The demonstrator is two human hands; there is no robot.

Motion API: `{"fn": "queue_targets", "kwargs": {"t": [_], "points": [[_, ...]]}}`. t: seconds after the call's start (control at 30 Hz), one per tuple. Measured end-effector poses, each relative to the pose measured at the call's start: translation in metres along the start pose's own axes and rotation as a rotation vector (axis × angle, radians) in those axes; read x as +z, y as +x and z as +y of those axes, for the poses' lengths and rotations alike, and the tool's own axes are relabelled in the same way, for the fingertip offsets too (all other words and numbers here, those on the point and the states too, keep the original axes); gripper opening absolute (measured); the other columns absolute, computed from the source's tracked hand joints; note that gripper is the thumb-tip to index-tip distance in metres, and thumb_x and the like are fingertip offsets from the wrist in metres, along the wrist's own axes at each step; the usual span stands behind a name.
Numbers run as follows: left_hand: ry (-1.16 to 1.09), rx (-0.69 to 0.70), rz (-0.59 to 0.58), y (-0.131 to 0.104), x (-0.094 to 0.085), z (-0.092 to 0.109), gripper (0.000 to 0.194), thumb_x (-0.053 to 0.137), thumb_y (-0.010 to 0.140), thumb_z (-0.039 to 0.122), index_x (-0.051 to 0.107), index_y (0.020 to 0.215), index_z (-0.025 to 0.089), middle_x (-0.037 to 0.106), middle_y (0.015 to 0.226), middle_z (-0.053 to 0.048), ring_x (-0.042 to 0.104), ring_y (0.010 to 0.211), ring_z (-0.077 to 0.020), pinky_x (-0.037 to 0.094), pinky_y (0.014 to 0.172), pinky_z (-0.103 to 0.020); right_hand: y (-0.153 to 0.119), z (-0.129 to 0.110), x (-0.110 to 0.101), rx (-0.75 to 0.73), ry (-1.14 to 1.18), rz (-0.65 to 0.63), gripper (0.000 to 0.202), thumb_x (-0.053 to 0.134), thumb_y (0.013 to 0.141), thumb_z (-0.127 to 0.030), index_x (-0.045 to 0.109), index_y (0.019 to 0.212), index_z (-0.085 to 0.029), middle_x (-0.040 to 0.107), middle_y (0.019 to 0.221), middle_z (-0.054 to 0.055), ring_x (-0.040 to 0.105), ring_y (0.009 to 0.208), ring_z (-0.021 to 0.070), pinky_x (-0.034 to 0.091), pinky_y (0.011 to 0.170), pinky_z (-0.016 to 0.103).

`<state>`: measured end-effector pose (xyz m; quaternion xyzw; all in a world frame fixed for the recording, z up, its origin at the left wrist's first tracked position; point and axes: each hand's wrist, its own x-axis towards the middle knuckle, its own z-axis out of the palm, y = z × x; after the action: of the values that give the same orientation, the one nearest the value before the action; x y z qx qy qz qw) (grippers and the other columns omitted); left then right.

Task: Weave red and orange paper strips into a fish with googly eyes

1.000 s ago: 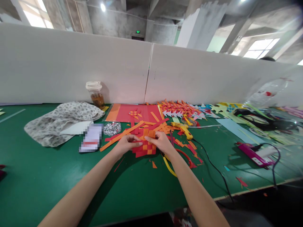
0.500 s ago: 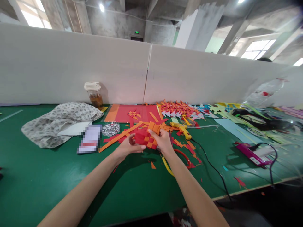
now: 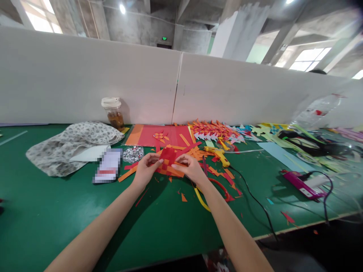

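Between my two hands is a piece of woven paper strips (image 3: 167, 163), red and orange in a checked pattern. My left hand (image 3: 148, 167) pinches its left side between thumb and fingers. On the right side, my right hand (image 3: 189, 166) grips it with thumb and bent fingers. Loose orange and red paper strips (image 3: 129, 173) lie under and around the hands. Scissors with red and yellow handles (image 3: 202, 198) lie partly under my right wrist. A finished paper fish (image 3: 161, 136) rests on a red sheet behind the hands.
A yellow glue gun (image 3: 219, 155) with a black cord lies to the right. Behind it is a pile of paper fish (image 3: 212, 130). On the left are a phone (image 3: 108, 166), a bag of googly eyes (image 3: 133, 154), a patterned cloth (image 3: 65, 151) and a lidded cup (image 3: 113, 113).
The woven paper has been turned, its red strips now pointing away from me. Both hands have shifted a little left, and my left hand now grips the left side from above.
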<state>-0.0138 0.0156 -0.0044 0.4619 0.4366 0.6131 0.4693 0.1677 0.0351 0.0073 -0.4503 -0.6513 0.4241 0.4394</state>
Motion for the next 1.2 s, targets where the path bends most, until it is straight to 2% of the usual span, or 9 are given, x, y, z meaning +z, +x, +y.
{"fn": "queue_targets", "kwargs": {"t": [0.1,0.23,0.4,0.47,0.7,0.83,1.2], "points": [[-0.004,0.005,-0.031,-0.0014,0.0021,0.0002,0.028,0.076,0.06,0.034,0.059,0.076,0.017,0.061,0.072,0.001,0.059,0.07,-0.0123,0.045,0.066,-0.023,0.0007,0.0009,-0.001,-0.064,-0.03,0.01,0.023,0.071,0.062,-0.032,0.062,0.079,-0.018,0.068,0.081,0.004,0.064,0.079,0.018,0.049,0.076,0.031],[-0.056,-0.053,-0.054,-0.0033,0.0036,0.0017,0.029,0.076,0.059,0.036,0.06,0.074,0.017,0.061,0.072,0.002,0.058,0.073,-0.0127,0.044,0.069,-0.022,0.0005,0.0011,-0.0038,-0.071,-0.078,0.022,0.018,0.07,0.063,-0.03,0.063,0.074,-0.018,0.068,0.076,0.005,0.065,0.076,0.0189,0.051,0.075,0.032],[-0.211,-0.233,0.033,-0.003,0.0039,0.0008,0.03,0.074,0.059,0.04,0.062,0.073,0.017,0.065,0.079,-0.001,0.06,0.079,-0.0149,0.045,0.071,-0.024,-0.0004,-0.0002,-0.0048,-0.069,-0.142,0.028,0.016,0.07,0.062,-0.029,0.064,0.072,-0.018,0.069,0.074,0.005,0.065,0.073,0.019,0.051,0.073,0.032],[-0.245,-0.265,0.048,-0.0029,0.0044,-0.0001,0.029,0.074,0.059,0.039,0.062,0.074,0.017,0.065,0.079,-0.001,0.06,0.077,-0.0142,0.045,0.073,-0.025,-0.0011,-0.0017,-0.0048,-0.069,-0.158,0.022,0.014,0.069,0.063,-0.028,0.064,0.072,-0.018,0.069,0.074,0.005,0.065,0.073,0.0189,0.051,0.072,0.032],[-0.198,-0.247,-0.035,-0.0049,0.0076,-0.0005,0.035,0.074,0.059,0.038,0.063,0.083,0.016,0.064,0.076,-0.001,0.06,0.074,-0.0145,0.046,0.071,-0.026,-0.0022,-0.0037,-0.0037,-0.085,-0.195,-0.022,0.012,0.067,0.064,-0.026,0.062,0.07,-0.017,0.067,0.071,0.004,0.064,0.068,0.0174,0.051,0.067,0.03],[-0.179,-0.226,-0.033,-0.0057,0.0082,-0.0006,0.034,0.072,0.062,0.042,0.064,0.082,0.015,0.065,0.082,-0.003,0.06,0.08,-0.0161,0.046,0.075,-0.027,-0.0018,-0.0023,-0.0037,-0.084,-0.202,-0.01,0.013,0.067,0.063,-0.025,0.062,0.072,-0.017,0.068,0.074,0.004,0.065,0.072,0.0179,0.051,0.071,0.03],[-0.163,-0.238,-0.04,-0.0054,0.0074,-0.0007,0.032,0.073,0.061,0.039,0.066,0.082,0.016,0.067,0.083,-0.004,0.061,0.081,-0.0181,0.046,0.075,-0.027,-0.0022,-0.0022,-0.0038,-0.087,-0.192,-0.027,0.018,0.069,0.063,-0.03,0.064,0.077,-0.018,0.07,0.078,0.005,0.066,0.077,0.0194,0.051,0.073,0.032]]}}
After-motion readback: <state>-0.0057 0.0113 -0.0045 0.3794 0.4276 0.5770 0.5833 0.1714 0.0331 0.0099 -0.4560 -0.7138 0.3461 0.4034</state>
